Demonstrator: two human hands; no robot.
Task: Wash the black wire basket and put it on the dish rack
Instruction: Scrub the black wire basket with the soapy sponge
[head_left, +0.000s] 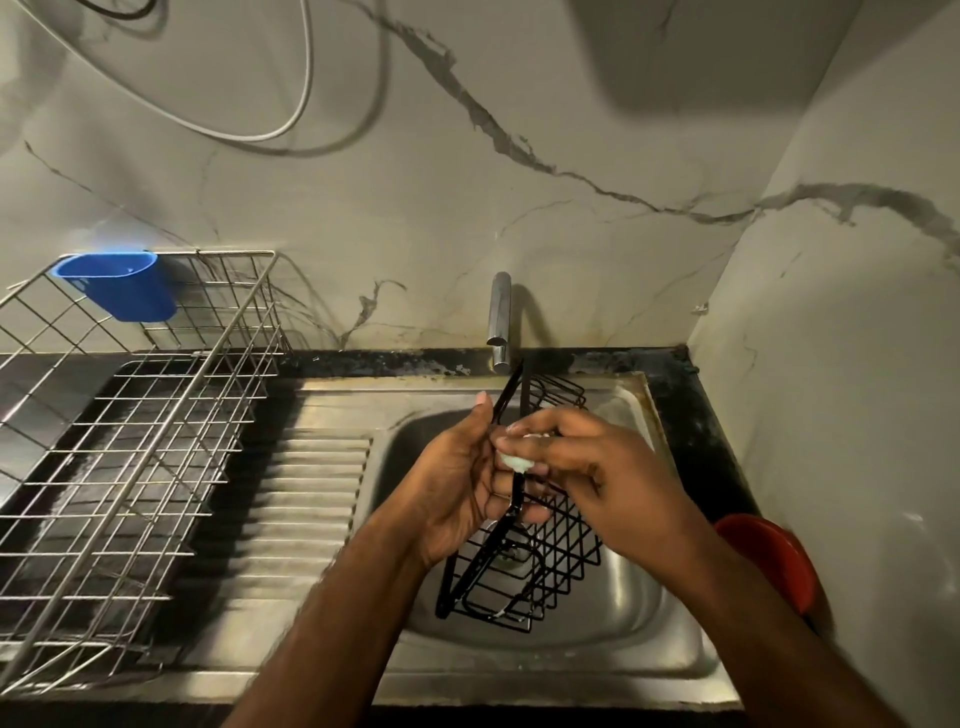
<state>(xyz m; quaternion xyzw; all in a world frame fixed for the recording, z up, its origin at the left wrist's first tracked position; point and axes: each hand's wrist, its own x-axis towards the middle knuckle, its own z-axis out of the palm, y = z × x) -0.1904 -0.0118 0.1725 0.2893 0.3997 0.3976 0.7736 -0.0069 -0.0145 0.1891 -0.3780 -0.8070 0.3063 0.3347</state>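
Observation:
A black wire basket (524, 566) hangs tilted over the steel sink bowl (623, 613), its long side running from near the tap down toward me. My left hand (457, 478) grips the basket's flat black frame bar from the left. My right hand (597, 467) pinches a small pale soapy sponge (514, 461) against that bar. The silver wire dish rack (130, 447) stands on the counter to the left of the sink.
A chrome tap (500, 322) rises behind the sink; no water stream shows. A blue plastic cup holder (119, 286) hangs on the rack's back rim. The ribbed drainboard (306, 499) lies between rack and bowl. A red object (769, 556) sits at the sink's right.

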